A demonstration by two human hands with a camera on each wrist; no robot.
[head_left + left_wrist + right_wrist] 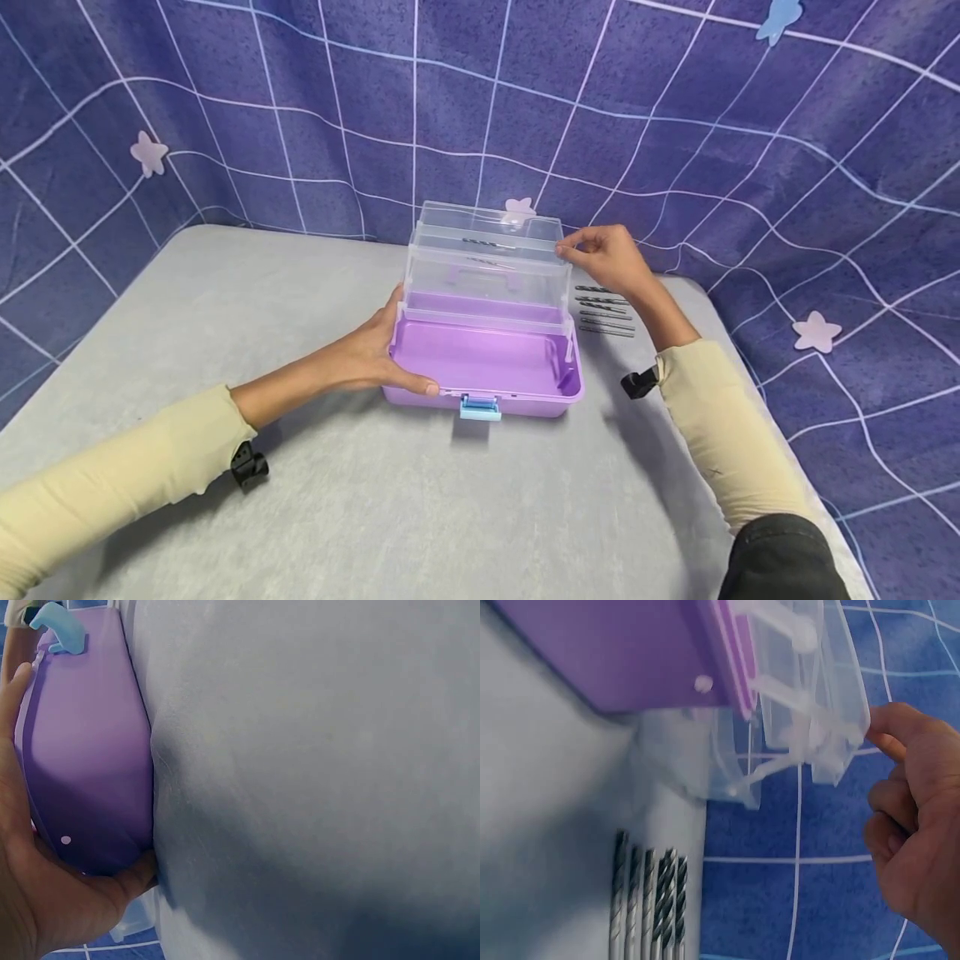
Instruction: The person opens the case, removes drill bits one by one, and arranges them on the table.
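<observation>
A purple toolbox with raised clear trays stands unfolded on the table, its light blue latch at the front. My left hand grips its left end, thumb along the front rim and fingers around the side; the left wrist view shows this hand against the purple wall. At the right end of the upper clear tray, my right hand pinches the edge between thumb and index finger. A dark drill bit lies in that tray, and another dark bit shape shows below it through the plastic.
Several drill bits lie in a row on the grey table, right of the toolbox. A blue gridded curtain with star shapes hangs behind and beside the table. Clear hinge arms link the trays to the box.
</observation>
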